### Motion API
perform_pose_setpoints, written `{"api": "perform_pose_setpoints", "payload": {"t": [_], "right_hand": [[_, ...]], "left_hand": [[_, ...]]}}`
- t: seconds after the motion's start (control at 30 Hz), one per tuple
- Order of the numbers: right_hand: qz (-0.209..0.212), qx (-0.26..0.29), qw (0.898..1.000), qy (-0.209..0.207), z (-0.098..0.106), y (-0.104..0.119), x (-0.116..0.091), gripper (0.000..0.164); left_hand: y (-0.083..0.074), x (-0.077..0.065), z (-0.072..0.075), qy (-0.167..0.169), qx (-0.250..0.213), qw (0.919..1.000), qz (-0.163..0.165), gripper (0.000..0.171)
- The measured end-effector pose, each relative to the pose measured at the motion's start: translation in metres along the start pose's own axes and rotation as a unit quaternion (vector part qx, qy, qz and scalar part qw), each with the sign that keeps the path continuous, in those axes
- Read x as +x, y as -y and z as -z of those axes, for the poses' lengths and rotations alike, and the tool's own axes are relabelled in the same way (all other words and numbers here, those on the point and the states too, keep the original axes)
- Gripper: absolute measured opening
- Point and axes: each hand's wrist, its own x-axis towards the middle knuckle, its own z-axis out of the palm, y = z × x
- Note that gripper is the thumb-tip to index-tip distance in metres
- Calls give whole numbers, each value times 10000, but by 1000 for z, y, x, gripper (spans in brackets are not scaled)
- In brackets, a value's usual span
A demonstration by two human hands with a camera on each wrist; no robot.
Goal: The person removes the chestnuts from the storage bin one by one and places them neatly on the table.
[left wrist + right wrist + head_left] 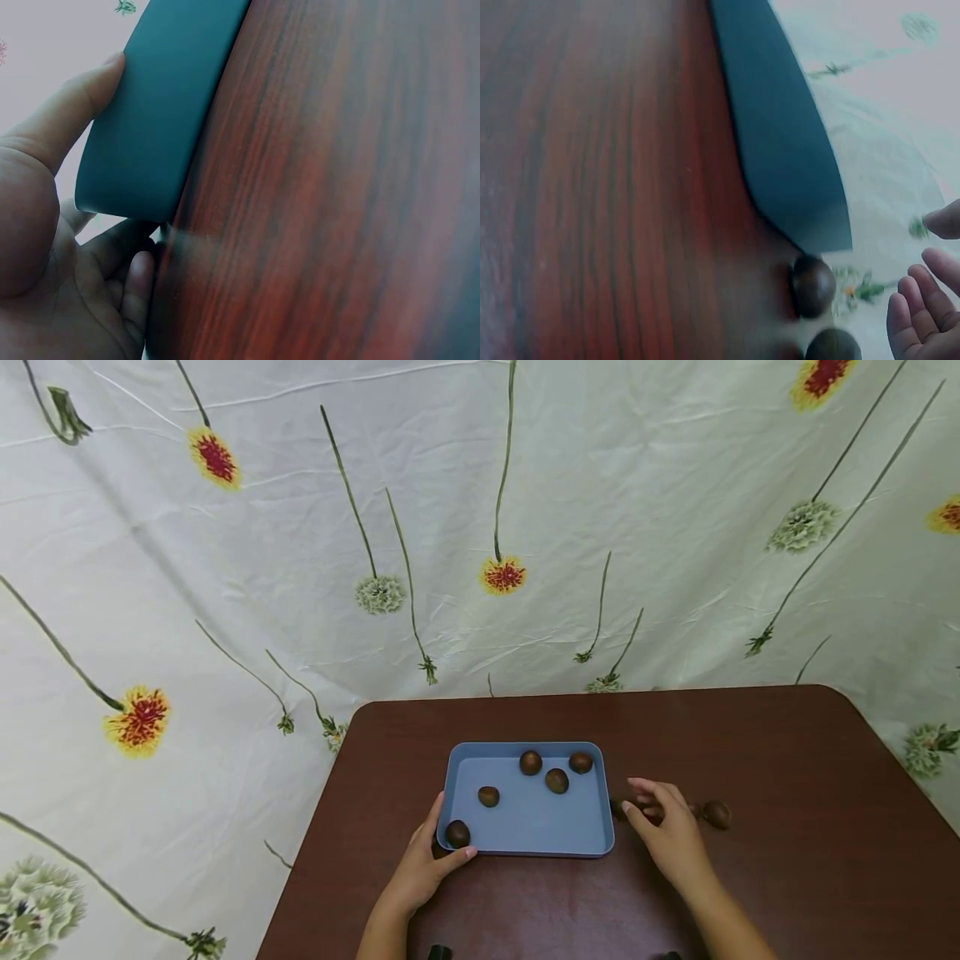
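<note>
Clock dial centred on tray, twelve at the far side, as seen from the head.

Tray [555, 827]: one, blue, shallow, oblong, rounded corners; flat on brown table [825, 793].

Balls, in tray: five, brown, roundish. One [530, 762] at twelve, near the far wall; two at two o'clock, one [581, 762] farther out, one [557, 781] closer in; one [488, 796] at nine; one [457, 834] at eight, tucked in the near corner.

Balls, on table: several, in a loose row at three o'clock, outside tray. One [617, 808] just beside the wall; one [717, 814] at the outer end; others partly behind fingers, exact count impossible to tell.

Left hand [416, 868]: at eight o'clock, grasping the tray corner; thumb along the near wall, fingers along the left wall and, in the left wrist view, partly hidden.

Right hand [667, 835]: between three and four o'clock, over the row; released, thumb and bent fingers apart, with a bare gap in the right wrist view. Contact with balls below: impossible to tell.

Cloth [450, 485]: white, creased, hung behind table from nine through twelve to three; printed with long-stemmed flowers [502, 576], red-yellow and pale green.
</note>
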Motion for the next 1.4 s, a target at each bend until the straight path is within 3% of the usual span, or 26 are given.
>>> {"api": "perform_pose_setpoints", "payload": {"t": [0.23, 0.53, 0.9, 1.13, 1.4], "right_hand": [[404, -110, 9984, 372, -25, 17, 2, 38], [573, 275, 9923, 1067, -57, 39, -1, 37], [904, 289, 9637, 2494, -94, 55, 2, 34], [965, -191, 9507, 2942, -114, 59, 10, 36], [1309, -377, 9411, 3095, -138, 66, 22, 34]], "left_hand": [[1, -1, -1, -34, 52, 10000, 33, 109], [1, 0, 0, -42, -28, 10000, 25, 108], [1, 1, -1, -48, -31, 10000, -22, 109], [0, 0, -1, -7, -30, 10000, -5, 109], [-1, -1, 0, 33, -71, 10000, -1, 108]]}}
